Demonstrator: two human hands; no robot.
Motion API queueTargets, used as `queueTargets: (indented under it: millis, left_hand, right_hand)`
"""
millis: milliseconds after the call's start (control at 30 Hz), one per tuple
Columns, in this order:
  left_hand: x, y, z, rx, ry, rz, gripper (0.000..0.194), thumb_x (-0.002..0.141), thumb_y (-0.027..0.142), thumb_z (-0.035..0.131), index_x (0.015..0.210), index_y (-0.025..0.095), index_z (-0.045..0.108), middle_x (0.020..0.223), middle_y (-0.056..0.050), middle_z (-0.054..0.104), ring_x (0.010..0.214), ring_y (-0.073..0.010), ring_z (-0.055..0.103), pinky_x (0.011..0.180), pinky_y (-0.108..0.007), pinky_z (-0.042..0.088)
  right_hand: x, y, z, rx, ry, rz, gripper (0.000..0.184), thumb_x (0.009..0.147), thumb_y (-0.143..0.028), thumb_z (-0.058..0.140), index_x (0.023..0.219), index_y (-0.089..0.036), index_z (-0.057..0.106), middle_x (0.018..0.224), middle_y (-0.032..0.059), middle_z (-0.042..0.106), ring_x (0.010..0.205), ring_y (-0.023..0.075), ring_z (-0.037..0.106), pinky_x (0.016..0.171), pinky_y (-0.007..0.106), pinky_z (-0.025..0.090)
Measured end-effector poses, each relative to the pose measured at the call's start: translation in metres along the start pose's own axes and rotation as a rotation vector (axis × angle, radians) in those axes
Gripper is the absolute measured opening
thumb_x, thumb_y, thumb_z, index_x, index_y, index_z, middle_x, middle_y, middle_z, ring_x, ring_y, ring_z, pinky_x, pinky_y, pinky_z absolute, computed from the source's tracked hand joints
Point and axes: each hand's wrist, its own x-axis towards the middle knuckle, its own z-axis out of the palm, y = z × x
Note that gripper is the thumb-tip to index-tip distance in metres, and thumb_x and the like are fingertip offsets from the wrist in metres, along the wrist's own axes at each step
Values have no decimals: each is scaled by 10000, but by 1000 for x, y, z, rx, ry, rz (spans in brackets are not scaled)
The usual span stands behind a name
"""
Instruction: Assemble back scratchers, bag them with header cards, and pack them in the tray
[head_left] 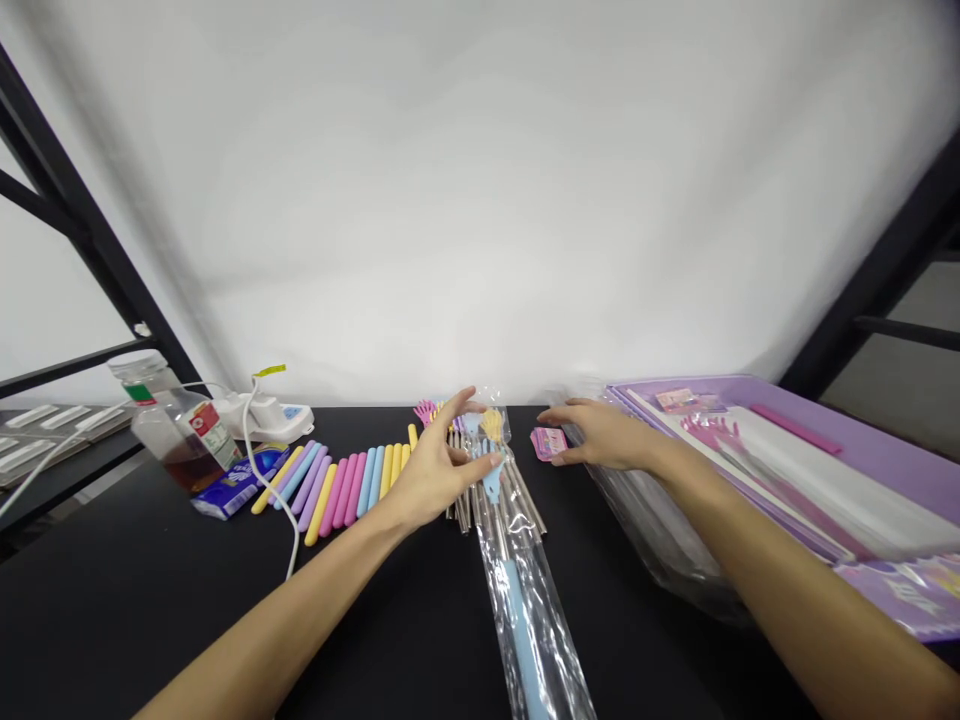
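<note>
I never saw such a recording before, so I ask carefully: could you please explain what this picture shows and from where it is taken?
There is no machine here. A camera on a person's head looks forward and down at their two bare hands. On the black table, the left hand is spread at the far end of a clear bag with a light-blue stick inside. The right hand is open beside small pink cards; a firm grip is not visible. Coloured handles lie in a row on the left; a purple box stands on the right.
</note>
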Motion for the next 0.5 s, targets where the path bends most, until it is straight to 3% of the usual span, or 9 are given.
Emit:
queueTargets:
  millis: [167,500]
  left_hand:
    - [-3,0,2,37,-53,-3,798,818,327,723,1506,382,322,1512,-108,410,490,30,388,428,-182,320]
    - [-3,0,4,50,-50,-59,836,811,345,725,1527,341,293,1318,-109,568,494,1,367,432,-183,286]
  right_hand:
    - [-2,3,1,47,24,-5,569,772,-222,684,1323,-117,596,1305,172,643,1215,325,592,1039,446,439]
    - [0,5,3,60,45,-19,577,748,-265,728,1302,-144,621,1260,163,664,1188,328,608,1031,456,440]
